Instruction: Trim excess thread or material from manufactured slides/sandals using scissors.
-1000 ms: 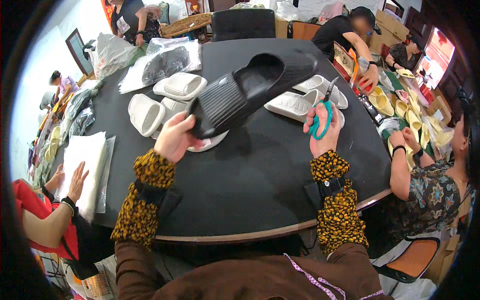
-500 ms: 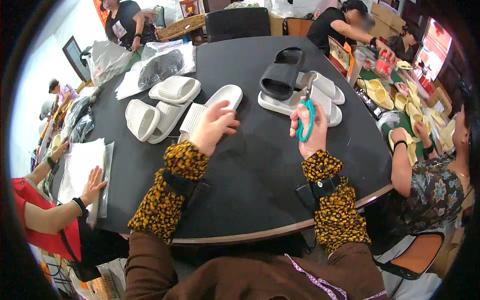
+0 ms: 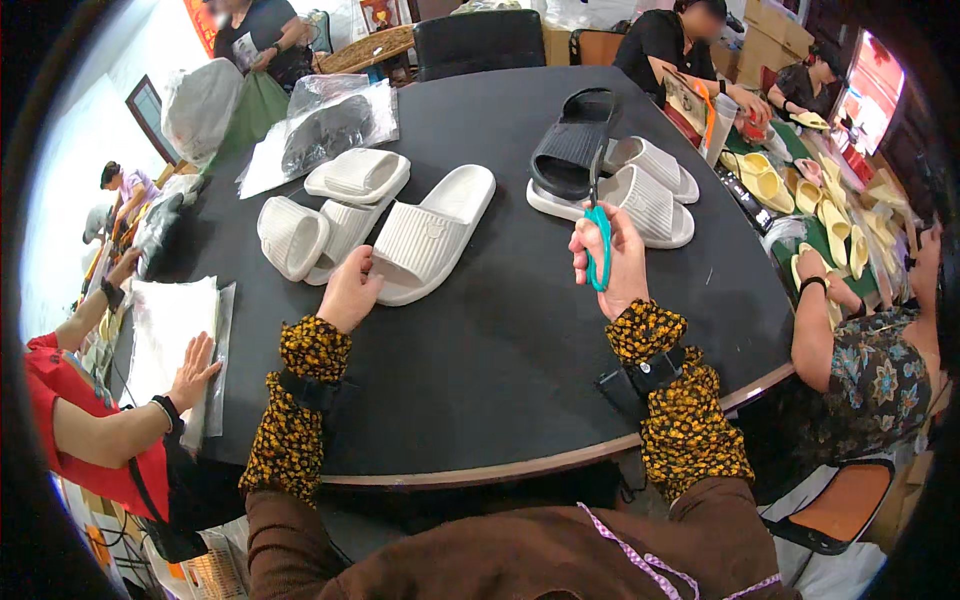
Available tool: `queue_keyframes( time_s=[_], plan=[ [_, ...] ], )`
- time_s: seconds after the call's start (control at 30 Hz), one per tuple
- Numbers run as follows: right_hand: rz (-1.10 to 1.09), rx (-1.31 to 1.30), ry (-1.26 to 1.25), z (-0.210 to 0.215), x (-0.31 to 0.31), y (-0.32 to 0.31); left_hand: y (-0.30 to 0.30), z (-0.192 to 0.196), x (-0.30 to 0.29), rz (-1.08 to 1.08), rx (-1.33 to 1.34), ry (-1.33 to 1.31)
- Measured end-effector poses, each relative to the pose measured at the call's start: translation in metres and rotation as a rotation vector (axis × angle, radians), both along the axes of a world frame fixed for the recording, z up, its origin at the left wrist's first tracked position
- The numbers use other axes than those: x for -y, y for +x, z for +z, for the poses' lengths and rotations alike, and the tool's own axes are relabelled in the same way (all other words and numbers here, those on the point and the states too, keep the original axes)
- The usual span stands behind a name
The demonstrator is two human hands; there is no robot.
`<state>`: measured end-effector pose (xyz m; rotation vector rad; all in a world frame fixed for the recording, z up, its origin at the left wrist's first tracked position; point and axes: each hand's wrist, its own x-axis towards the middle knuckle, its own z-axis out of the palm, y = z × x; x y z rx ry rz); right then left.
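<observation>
The white slide sandal (image 3: 432, 236) lay left of the frame's centre on the round black table (image 3: 500, 370), its long axis running from lower left to upper right, with the heel end toward the lower left. The left hand (image 3: 349, 291) was the nearer one by far: it rested at that lower-left end, fingers loosely curled and touching the sandal's edge, though whether they actually gripped it could not be told. That forearm, in a yellow-and-black patterned sleeve, rose from the lower edge of the frame and leaned slightly right. The right hand (image 3: 612, 262) stood well apart to the right of the sandal, closed around the teal handles of a pair of scissors (image 3: 598, 232), blades pointing up toward the black sandal (image 3: 572, 150) stacked on white ones in the upper middle.
</observation>
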<state>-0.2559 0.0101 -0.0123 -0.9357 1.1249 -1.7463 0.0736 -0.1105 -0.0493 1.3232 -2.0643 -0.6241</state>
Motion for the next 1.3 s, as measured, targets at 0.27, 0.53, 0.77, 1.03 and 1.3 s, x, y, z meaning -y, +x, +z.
queue_keyframes(
  time_s=[0.27, 0.53, 0.77, 1.03, 1.3],
  plan=[
    [0.035, -0.007, -0.034, 0.002, -0.002, 0.000, -0.059, 0.005, -0.022, -0.185, -0.016, 0.066],
    [0.027, 0.034, -0.042, -0.006, -0.001, -0.004, -0.141, 0.020, -0.090, -0.667, -0.105, 0.163],
    [0.040, 0.078, -0.077, -0.004, 0.000, -0.004, -0.141, 0.024, -0.100, -0.673, -0.155, 0.193],
    [0.036, 0.019, -0.038, 0.001, -0.004, -0.003, -0.112, 0.049, -0.091, -0.515, -0.043, -0.084],
    [0.066, 0.012, -0.016, 0.003, -0.001, 0.003, -0.086, 0.062, -0.076, -0.347, -0.149, -0.139]
  ],
)
